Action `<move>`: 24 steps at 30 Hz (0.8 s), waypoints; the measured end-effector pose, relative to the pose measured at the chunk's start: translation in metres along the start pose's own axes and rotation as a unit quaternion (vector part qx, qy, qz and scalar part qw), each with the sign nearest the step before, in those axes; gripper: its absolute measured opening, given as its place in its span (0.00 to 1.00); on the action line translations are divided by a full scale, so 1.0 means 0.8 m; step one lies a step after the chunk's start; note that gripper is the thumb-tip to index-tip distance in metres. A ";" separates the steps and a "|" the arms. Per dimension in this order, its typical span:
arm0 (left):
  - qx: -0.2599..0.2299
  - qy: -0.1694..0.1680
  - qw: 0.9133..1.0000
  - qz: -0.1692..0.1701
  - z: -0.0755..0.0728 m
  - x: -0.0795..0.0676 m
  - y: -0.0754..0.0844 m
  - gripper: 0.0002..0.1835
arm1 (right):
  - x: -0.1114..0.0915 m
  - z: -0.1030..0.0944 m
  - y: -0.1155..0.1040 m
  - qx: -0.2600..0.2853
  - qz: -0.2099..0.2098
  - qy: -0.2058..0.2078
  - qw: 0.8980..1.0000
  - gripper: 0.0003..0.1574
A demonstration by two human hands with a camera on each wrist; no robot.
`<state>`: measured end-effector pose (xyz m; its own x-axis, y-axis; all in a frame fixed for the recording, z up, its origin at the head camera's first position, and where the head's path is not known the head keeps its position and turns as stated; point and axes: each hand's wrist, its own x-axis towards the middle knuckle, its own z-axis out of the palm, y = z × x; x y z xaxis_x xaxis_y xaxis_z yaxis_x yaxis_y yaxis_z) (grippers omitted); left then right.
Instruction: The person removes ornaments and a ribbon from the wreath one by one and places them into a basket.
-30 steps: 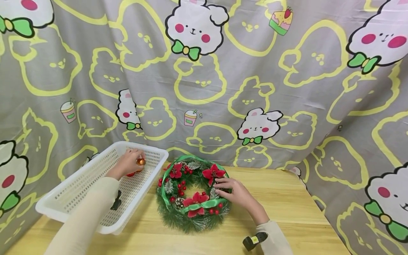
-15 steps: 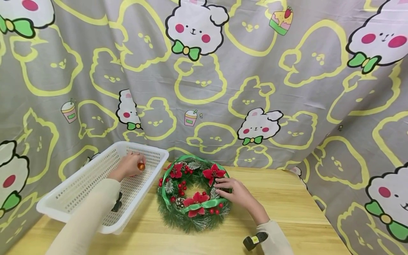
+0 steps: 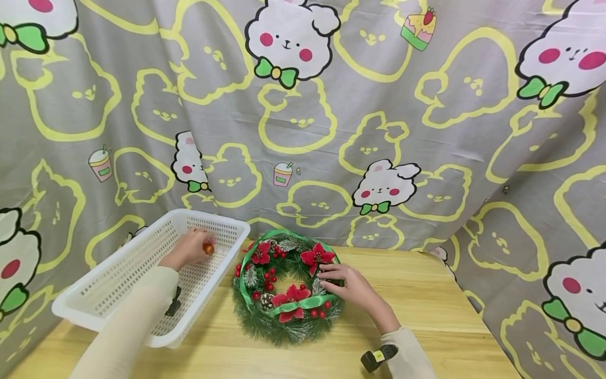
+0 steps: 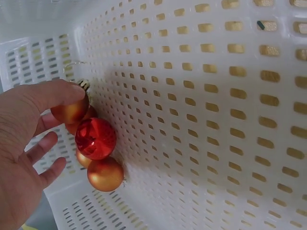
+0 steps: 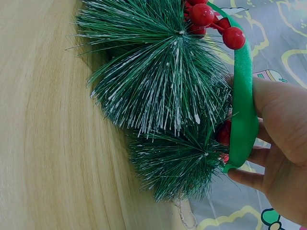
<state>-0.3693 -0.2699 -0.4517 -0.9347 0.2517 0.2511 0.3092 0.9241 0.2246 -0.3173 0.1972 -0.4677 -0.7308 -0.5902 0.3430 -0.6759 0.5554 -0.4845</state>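
Note:
Inside the white plastic basket [image 3: 218,218], my left hand [image 3: 189,247] pinches an orange Christmas ball [image 4: 71,112] between thumb and forefinger, near its gold cap. The other fingers of that hand are spread. Right below it lie a glossy red ball [image 4: 96,139] and several orange balls, among them a matte orange ball [image 4: 105,174]. My right hand [image 3: 349,287] rests on the right side of a green wreath [image 3: 284,332], its fingers extended. In the right wrist view those fingertips reach behind a green ribbon [image 5: 243,105], beside red berries [image 5: 233,38].
The basket stands left of the wreath on a wooden table [image 3: 402,310]. Red flowers [image 3: 317,257], pinecones and frosted sprigs decorate the wreath. A patterned curtain [image 3: 303,131] hangs behind the table. A black wrist device [image 3: 379,359] is on the right sleeve.
My left hand has lowered slightly in the basket with the orange ball, and the red ball below is now hidden in the head view. My right hand has stayed on the wreath.

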 end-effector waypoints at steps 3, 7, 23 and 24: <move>-0.009 -0.004 1.000 -0.008 0.000 0.000 -0.001 0.16 | 0.000 0.000 0.000 0.000 0.006 -0.002 1.000 0.17; -0.014 -0.003 1.000 -0.012 0.001 0.000 -0.004 0.16 | 0.000 0.000 0.000 -0.001 0.003 -0.001 1.000 0.17; -0.005 -0.005 1.000 -0.016 0.002 -0.002 -0.009 0.07 | 0.000 0.001 0.000 0.012 0.011 -0.004 1.000 0.18; -0.003 -0.002 1.000 -0.015 0.003 -0.002 -0.010 0.07 | 0.001 0.001 0.000 0.012 0.011 -0.004 1.000 0.18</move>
<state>-0.3705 -0.2769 -0.4558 -0.9442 0.2257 0.2401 0.2826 0.9292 0.2382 -0.3176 0.1967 -0.4679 -0.7446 -0.5824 0.3262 -0.6572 0.5539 -0.5111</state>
